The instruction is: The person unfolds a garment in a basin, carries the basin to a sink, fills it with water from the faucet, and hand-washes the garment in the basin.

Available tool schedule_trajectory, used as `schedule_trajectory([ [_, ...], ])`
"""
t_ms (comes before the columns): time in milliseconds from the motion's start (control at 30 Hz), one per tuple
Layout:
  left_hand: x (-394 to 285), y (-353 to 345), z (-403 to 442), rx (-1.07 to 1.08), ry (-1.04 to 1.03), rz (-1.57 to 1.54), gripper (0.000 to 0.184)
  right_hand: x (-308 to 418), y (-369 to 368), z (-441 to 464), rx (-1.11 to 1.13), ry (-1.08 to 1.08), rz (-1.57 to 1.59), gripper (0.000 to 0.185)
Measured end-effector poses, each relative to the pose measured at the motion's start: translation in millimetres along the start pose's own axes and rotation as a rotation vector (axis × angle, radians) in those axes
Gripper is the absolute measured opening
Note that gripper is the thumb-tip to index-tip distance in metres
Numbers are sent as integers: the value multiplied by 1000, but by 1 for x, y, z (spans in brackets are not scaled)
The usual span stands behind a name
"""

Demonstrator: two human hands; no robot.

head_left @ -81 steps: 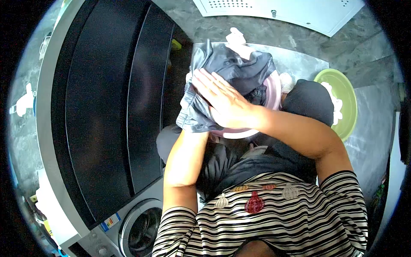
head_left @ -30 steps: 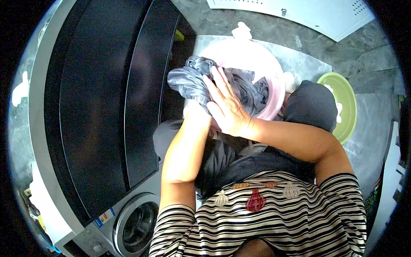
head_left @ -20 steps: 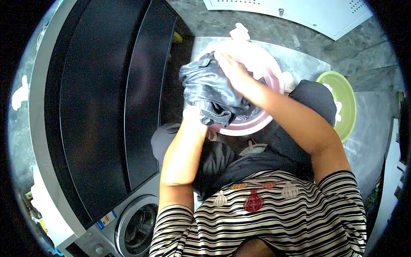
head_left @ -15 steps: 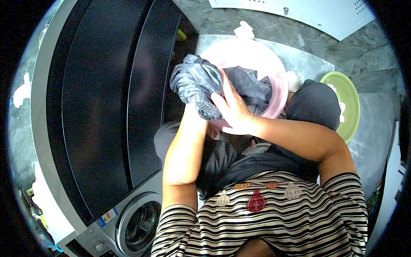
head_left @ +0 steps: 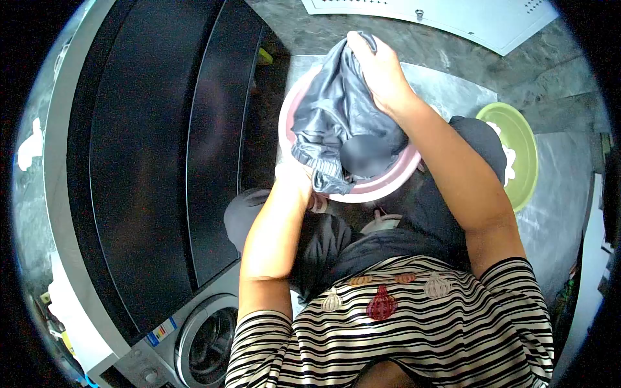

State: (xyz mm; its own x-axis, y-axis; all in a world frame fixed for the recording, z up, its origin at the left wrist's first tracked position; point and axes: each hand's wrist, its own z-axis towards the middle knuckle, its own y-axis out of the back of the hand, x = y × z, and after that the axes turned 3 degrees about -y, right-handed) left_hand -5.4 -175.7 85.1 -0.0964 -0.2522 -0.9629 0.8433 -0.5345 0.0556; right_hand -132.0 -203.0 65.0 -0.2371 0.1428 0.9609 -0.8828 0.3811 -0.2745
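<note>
A shiny dark grey garment (head_left: 323, 107) with a gathered elastic waistband is stretched upward over a pink basin (head_left: 287, 123). My right hand (head_left: 385, 74) is closed on its upper end, beyond the far side of the basin. At the waistband, by the near left rim, my left hand (head_left: 294, 176) has its fingers hidden under the fabric; it appears to hold the garment there. Part of the cloth hangs down into the basin, where one dark patch is blurred.
A green basin (head_left: 525, 139) with white items in it stands to the right, past my knee. On the left are a tall black-fronted appliance (head_left: 142, 142) and a washing machine door (head_left: 206, 336). A white panel (head_left: 446, 19) lies at the far edge.
My right hand has moved from the waistband up and away to the far side, drawing the bunched garment out lengthwise. My left hand has stayed near the basin's left rim.
</note>
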Motion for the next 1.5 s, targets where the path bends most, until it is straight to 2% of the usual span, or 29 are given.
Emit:
schedule_trajectory([
  [33,-3,-8,-2,12,72,-139,37,2,4,3,22,36,-84,37],
  [100,-12,-8,-2,-92,228,-427,37,1,7,1,-81,276,-678,36],
  [133,-11,-5,-4,-117,263,-521,37,-5,7,-5,-110,480,-788,38],
  [167,-5,-1,-6,-137,284,-598,38,-19,5,-10,-161,548,-909,40],
  [233,4,7,-14,-162,312,-729,38,-23,-9,-38,-38,352,-877,38],
  [300,14,15,-19,-182,324,-804,39,-17,-21,-88,365,466,-1093,41],
  [367,21,19,-23,-195,338,-855,39,-5,-31,-135,425,550,-954,49],
  [400,22,23,-25,-199,340,-876,39,-7,-29,-134,429,549,-947,49],
  [467,24,27,-27,-205,340,-893,40,-17,-22,-130,580,547,-824,54],
  [500,27,29,-26,-205,343,-894,40,-26,-19,-108,606,629,-913,49],
  [567,36,30,-22,-218,345,-902,40,-17,-19,-60,509,346,-890,46],
  [633,50,31,-21,-231,344,-915,41,-32,-16,-33,262,383,-933,44],
  [767,91,51,-23,-326,274,-947,42,-31,-29,-90,252,301,-872,54],
  [833,55,48,-18,-298,270,-751,35,-32,-27,-126,405,448,-735,58],
  [900,25,42,-15,-229,223,-411,28,-37,-22,-120,477,504,-876,54],
  [933,18,40,-12,-192,183,-194,25,-39,-17,-102,408,528,-914,50],
  [967,13,37,-9,-160,126,54,22,-42,-13,-79,342,471,-775,51],
  [1067,5,35,-2,-114,-87,809,15,-61,-5,-44,204,451,-813,52],
  [1133,-1,36,3,-153,-165,1094,14,-27,-10,-58,446,-466,-23,56],
  [1200,-17,39,8,-174,-218,1177,18,-15,-9,-56,462,-362,-158,50],
  [1233,-14,41,6,-139,-146,945,21,-1,-7,-55,463,-296,-252,48],
  [1267,-11,44,5,-124,-72,715,25,-18,-5,-46,440,-220,-117,42],
  [1300,-3,44,1,-59,-92,861,31,-7,-5,-41,420,-234,-19,43],
  [1367,13,45,-6,61,-161,1149,42,36,-5,-45,350,-460,241,45],
  [1433,4,26,-7,195,-309,1099,51,49,-3,-38,317,-557,282,49],
  [1500,46,37,-25,182,-319,1206,50,15,0,-17,228,41,-388,48],
])
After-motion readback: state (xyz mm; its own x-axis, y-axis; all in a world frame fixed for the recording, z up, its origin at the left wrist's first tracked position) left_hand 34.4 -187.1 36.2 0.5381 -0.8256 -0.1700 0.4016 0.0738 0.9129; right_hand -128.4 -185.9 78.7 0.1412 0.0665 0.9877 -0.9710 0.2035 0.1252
